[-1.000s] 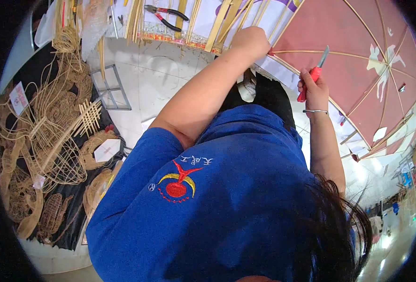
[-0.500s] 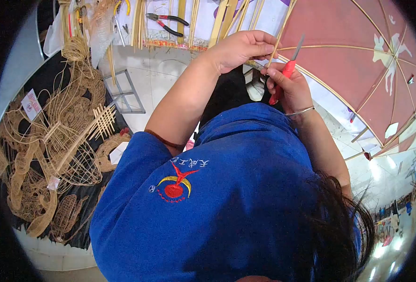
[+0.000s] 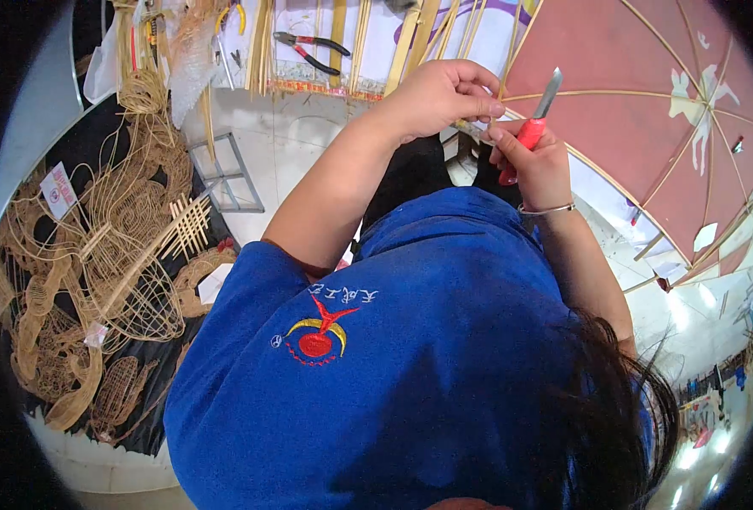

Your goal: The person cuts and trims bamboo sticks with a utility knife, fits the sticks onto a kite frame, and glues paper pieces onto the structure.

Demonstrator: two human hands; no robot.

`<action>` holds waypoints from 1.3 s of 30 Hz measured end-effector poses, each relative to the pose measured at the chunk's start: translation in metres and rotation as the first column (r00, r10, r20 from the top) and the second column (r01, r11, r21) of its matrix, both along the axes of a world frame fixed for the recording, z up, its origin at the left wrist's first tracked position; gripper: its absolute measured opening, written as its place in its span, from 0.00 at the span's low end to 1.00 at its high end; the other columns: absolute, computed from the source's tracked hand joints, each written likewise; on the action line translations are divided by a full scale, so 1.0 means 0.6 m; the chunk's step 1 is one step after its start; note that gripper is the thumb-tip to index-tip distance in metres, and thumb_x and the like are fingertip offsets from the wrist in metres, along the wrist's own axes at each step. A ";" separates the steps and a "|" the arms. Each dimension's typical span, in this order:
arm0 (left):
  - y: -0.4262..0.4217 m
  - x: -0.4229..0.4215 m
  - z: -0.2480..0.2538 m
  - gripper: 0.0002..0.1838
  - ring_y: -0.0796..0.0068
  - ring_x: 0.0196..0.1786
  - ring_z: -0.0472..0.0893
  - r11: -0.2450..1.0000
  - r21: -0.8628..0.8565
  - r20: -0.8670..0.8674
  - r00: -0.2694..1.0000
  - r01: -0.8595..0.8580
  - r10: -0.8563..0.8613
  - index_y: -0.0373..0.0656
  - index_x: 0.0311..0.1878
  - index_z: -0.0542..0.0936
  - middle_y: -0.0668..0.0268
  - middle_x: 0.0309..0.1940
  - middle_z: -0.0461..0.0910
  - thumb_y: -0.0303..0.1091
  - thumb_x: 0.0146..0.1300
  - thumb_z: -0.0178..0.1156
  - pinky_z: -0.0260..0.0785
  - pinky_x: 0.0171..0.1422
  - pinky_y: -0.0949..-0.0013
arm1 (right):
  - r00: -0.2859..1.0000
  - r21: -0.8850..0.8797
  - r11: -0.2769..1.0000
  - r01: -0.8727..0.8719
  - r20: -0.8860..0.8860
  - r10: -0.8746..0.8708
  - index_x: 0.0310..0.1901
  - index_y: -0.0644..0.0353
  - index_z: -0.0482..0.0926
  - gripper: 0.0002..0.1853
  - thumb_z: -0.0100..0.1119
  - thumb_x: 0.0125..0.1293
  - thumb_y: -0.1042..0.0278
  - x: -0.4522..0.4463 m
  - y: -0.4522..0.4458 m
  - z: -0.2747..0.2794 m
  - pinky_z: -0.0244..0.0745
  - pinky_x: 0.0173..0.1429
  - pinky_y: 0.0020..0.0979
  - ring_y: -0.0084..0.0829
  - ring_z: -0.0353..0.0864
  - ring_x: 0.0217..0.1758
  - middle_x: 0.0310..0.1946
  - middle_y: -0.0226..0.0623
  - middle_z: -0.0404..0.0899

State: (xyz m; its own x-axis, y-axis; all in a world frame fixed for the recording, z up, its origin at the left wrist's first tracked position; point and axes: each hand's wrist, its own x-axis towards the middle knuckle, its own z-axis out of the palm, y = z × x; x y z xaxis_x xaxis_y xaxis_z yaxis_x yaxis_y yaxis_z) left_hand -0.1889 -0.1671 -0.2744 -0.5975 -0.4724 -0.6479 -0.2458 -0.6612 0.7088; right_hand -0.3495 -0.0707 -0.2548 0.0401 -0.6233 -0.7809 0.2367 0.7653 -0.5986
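Note:
My left hand [image 3: 436, 98] is closed in a pinch on a thin bamboo strip [image 3: 502, 87], mostly hidden by the fingers. Close beside it, my right hand [image 3: 542, 170] grips a knife by its red handle [image 3: 529, 134]. The bare blade [image 3: 550, 93] points up and away from me. My right thumb and fingertips are near the strip's lower end; whether they touch it is unclear. Behind the hands lies a table edge [image 3: 308, 87], with bamboo strips [image 3: 359, 51] and red-and-black pliers [image 3: 317, 53] on it.
A reddish ribbed panel [image 3: 597, 64] with white animal shapes spreads at the upper right. Woven bamboo pieces [image 3: 130, 289] lie on black cloth at left. A grey metal frame [image 3: 228, 174] is on the floor, and yellow-handled pliers [image 3: 240, 19] lie at the upper left.
My right hand has moved left with the knife, up to my left hand. My left hand has turned and shows its thumb and fingers. The strip between them stood out more half a second ago.

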 end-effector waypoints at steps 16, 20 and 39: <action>-0.325 -0.001 0.299 0.34 0.60 0.58 0.74 0.467 -0.278 -0.608 0.530 -0.839 0.591 0.37 0.67 0.55 0.50 0.59 0.68 0.52 0.70 0.50 0.69 0.61 0.59 | 0.696 -0.370 0.759 -0.536 -0.702 0.149 0.22 0.64 0.78 0.14 0.64 0.57 0.62 -0.045 0.057 0.024 0.68 0.24 0.34 0.29 0.70 0.14 0.12 0.39 0.73; -0.383 0.082 0.437 0.19 0.69 0.47 0.78 0.185 -0.275 -0.751 0.331 -0.943 0.571 0.39 0.60 0.65 0.59 0.51 0.74 0.39 0.72 0.51 0.73 0.51 0.65 | 0.662 -0.427 0.701 -0.572 -0.744 0.087 0.23 0.63 0.79 0.12 0.65 0.55 0.62 -0.071 0.065 -0.014 0.70 0.26 0.36 0.34 0.75 0.18 0.15 0.44 0.74; -0.053 0.191 0.627 0.16 0.84 0.32 0.76 0.255 -0.818 -0.473 0.855 -0.516 0.212 0.42 0.56 0.76 0.64 0.41 0.81 0.24 0.65 0.58 0.68 0.34 0.80 | 0.861 -0.504 0.723 -0.471 -0.440 0.254 0.36 0.62 0.72 0.15 0.44 0.75 0.59 -0.037 -0.111 0.249 0.71 0.25 0.25 0.22 0.74 0.21 0.20 0.31 0.72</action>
